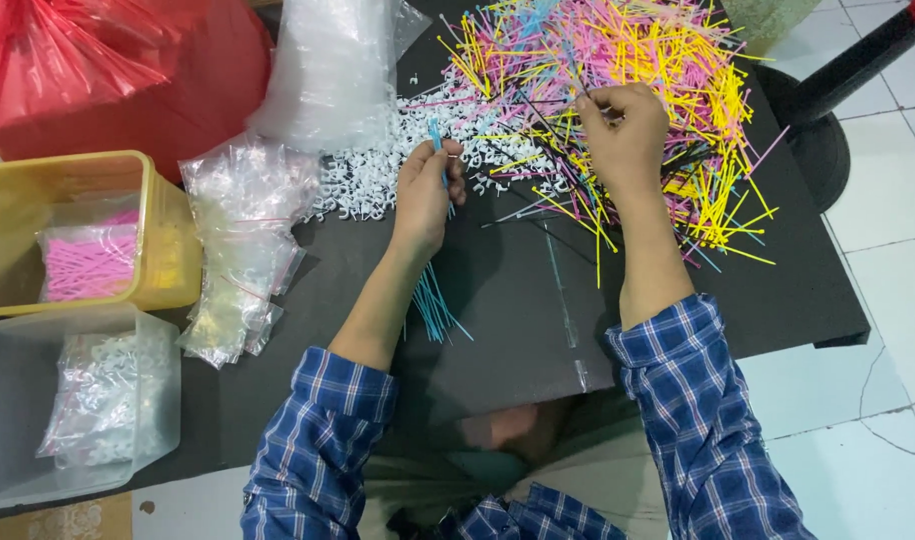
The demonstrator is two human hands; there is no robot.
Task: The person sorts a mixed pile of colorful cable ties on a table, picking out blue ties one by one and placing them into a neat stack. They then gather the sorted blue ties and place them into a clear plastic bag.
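Seen from above by the head camera, a person in a blue plaid shirt works at a black desk (pixel 678 300). The left hand (pixel 425 195) is closed around a bundle of blue cable ties (pixel 436 300), their tails fanning out below the wrist. The right hand (pixel 626 130) reaches into a heap of pink, yellow and blue cable ties (pixel 618 60) at the far side of the desk, fingertips pinched on one strand. Between the hands lies a spread of small white plastic clips (pixel 398 160). The work looks like picking ties of one colour out of the mix; the next pick would call for teasing a single blue tie free of the tangle. At left, a yellow tub (pixel 168 230) holds a bag of pink ties (pixel 83 265); a clear tub (pixel 158 400) holds bagged white clips (pixel 98 390). Filled clear bags (pixel 243 240) lie just beside them.
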